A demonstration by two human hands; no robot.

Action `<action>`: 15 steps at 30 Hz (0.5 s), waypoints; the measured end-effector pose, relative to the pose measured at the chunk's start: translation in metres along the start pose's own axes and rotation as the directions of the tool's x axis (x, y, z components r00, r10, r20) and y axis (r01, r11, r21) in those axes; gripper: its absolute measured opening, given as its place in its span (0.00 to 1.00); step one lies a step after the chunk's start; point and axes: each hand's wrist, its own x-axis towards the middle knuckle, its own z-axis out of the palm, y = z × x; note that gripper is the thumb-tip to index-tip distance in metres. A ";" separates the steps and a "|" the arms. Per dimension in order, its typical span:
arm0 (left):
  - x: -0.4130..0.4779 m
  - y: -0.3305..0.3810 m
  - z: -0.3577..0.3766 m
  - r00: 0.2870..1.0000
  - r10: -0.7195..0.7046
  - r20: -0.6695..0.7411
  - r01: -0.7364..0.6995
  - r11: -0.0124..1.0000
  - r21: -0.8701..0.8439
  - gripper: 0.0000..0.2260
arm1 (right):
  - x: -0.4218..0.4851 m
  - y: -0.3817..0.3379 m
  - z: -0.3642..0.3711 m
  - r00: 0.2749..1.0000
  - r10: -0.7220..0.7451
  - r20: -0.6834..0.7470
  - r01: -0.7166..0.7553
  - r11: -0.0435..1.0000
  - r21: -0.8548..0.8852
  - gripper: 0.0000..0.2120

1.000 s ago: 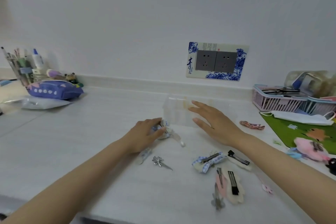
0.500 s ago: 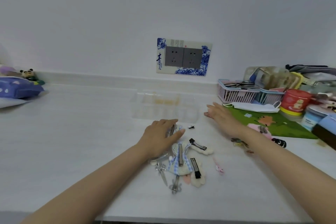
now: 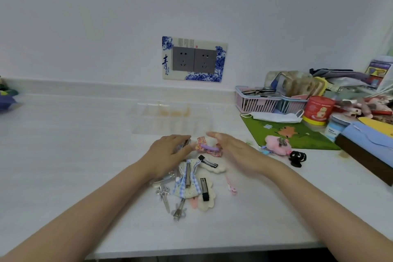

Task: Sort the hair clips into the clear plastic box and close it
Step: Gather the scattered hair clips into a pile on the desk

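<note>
Two bare forearms reach in from the near edge of the white countertop (image 3: 63, 155) toward a loose heap of hair clips; nearest lie two silver metal clips (image 3: 165, 198), side by side; just behind them a blue gingham bow clip (image 3: 187, 181) overlaps a cream fuzzy clip (image 3: 205, 194) with a black bar; a small pink clip (image 3: 231, 187) lies a little to the right, apart from the heap. Beyond the bow, a second cream clip (image 3: 210, 164) sits between the wrists. The left hand (image 3: 168, 153) lies palm down on the heap's left side, fingers gently curved over a clip whose tip peeps out; whether it is grasping that clip cannot be told. The right hand (image 3: 234, 149) is released, fingers straight and together, standing on its edge just beside a floral pink-and-purple clip (image 3: 207, 148), which lies between the two hands. Behind the fingertips stands the clear plastic box (image 3: 172, 119), near the wall. To the right, a pink plush clip (image 3: 276, 144) rests at the edge of a green mat (image 3: 297, 136); a face mask (image 3: 274, 117) and a pink basket (image 3: 255, 101) lie farther back; a blue-patterned socket plate (image 3: 194, 58) is on the wall.
</note>
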 end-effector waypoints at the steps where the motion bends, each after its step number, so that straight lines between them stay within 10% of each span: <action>1: -0.002 0.000 -0.003 1.000 0.000 -0.004 0.000 1.000 0.009 0.38 | -0.004 0.005 -0.010 0.992 -0.008 -0.126 0.009 1.000 0.001 0.24; 5: -0.023 0.008 -0.018 0.999 0.018 0.051 -0.020 0.999 0.029 0.40 | -0.022 0.056 -0.057 0.845 0.034 -0.533 -0.222 0.930 -0.294 0.31; 8: -0.037 0.012 -0.021 0.990 0.027 0.138 -0.032 0.999 0.032 0.43 | -0.034 0.077 -0.069 0.845 0.170 -0.507 -0.386 0.850 -0.358 0.33; 15: -0.039 0.014 -0.011 0.988 0.021 0.150 -0.041 0.990 0.135 0.48 | -0.031 0.043 -0.020 0.931 0.120 -0.344 -0.257 0.886 -0.387 0.22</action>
